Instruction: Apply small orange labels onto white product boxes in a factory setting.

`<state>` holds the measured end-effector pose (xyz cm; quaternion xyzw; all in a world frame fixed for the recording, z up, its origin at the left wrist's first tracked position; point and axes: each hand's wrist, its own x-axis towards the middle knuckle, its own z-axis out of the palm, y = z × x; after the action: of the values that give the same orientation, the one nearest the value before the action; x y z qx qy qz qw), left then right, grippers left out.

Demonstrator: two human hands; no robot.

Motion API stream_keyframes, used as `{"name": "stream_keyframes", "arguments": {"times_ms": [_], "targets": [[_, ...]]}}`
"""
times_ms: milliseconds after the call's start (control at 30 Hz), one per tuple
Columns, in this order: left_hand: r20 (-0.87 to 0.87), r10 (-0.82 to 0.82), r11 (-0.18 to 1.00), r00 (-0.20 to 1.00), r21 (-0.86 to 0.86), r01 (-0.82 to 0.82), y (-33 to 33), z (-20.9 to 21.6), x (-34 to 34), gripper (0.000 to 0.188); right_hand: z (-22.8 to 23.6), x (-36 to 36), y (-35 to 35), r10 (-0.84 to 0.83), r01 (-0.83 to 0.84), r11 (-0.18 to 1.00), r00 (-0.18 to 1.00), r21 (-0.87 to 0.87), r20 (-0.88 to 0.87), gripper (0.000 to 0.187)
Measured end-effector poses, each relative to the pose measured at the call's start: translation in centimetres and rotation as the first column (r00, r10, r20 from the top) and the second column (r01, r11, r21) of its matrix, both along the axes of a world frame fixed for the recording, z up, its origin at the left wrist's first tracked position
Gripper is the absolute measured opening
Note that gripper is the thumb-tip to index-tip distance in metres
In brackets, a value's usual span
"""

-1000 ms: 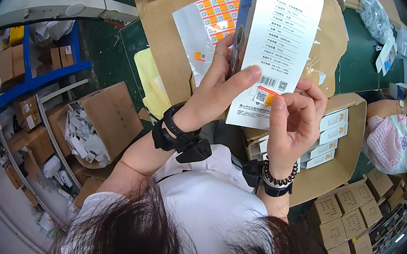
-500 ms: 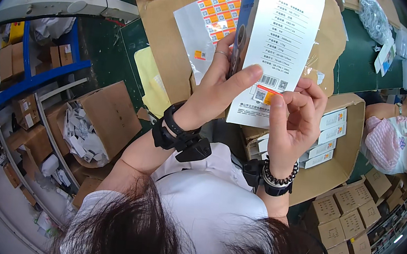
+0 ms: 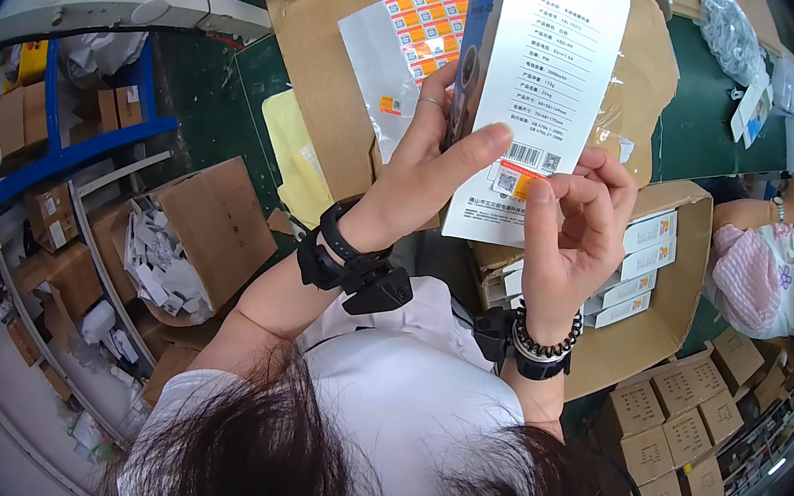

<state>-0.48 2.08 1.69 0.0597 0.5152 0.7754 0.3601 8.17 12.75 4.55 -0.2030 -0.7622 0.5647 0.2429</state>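
Note:
A white and blue product box (image 3: 557,61) stands in my left hand (image 3: 427,158), whose thumb presses on its printed white face while the fingers wrap round the blue side. Low on that face sits a small orange and white sticker (image 3: 512,180), below a barcode. My right hand (image 3: 571,229) has its thumb on the sticker's right end, its fingers curled against the box's right edge. Behind the box lies a sheet of orange stickers (image 3: 428,21) on brown cardboard, partly covered by the box and my left hand.
To the right, an open carton (image 3: 655,307) holds several white boxes. At left stand a carton of white scraps (image 3: 160,260) and a blue metal rack (image 3: 55,150). A yellow sheet (image 3: 299,159) lies near my left forearm. Another person (image 3: 758,260) is at the far right.
The box has shifted very slightly upward, and the sticker with it. My right thumb stays at the sticker's right end; both hands are otherwise nearly still.

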Motion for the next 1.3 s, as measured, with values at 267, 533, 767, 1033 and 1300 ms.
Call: {"name": "stream_keyframes", "arguments": {"times_ms": [267, 533, 767, 1033, 1300], "targets": [[0.006, -0.013, 1.000, 1.000, 0.018, 0.013, -0.07, 0.14, -0.19, 0.070, 0.03, -0.08, 0.00, -0.009, 0.008, 0.999, 1.000, 0.048, 0.011, 0.006], [-0.007, -0.004, 1.000, 1.000, 0.003, 0.004, 0.07, 0.14, -0.08, 0.068, -0.06, -0.12, 0.10, -0.007, 0.006, 0.997, 1.000, 0.074, 0.015, 0.007], [0.057, 0.005, 0.997, 0.998, 0.079, -0.010, 0.07, 0.42, -0.28, 0.075, 0.02, -0.24, 0.02, -0.015, 0.014, 0.996, 1.000, 0.085, 0.015, 0.008], [0.026, 0.037, 0.997, 0.999, 0.067, -0.039, 0.14, 0.55, -0.27, 0.074, -0.02, -0.27, 0.01, -0.022, 0.019, 0.991, 1.000, 0.135, 0.020, 0.009], [-0.032, 0.039, 0.997, 0.999, 0.061, -0.037, 0.12, 0.73, -0.21, 0.074, 0.38, -0.35, -0.01, -0.036, 0.029, 0.981, 0.999, 0.191, 0.031, 0.010]]}}
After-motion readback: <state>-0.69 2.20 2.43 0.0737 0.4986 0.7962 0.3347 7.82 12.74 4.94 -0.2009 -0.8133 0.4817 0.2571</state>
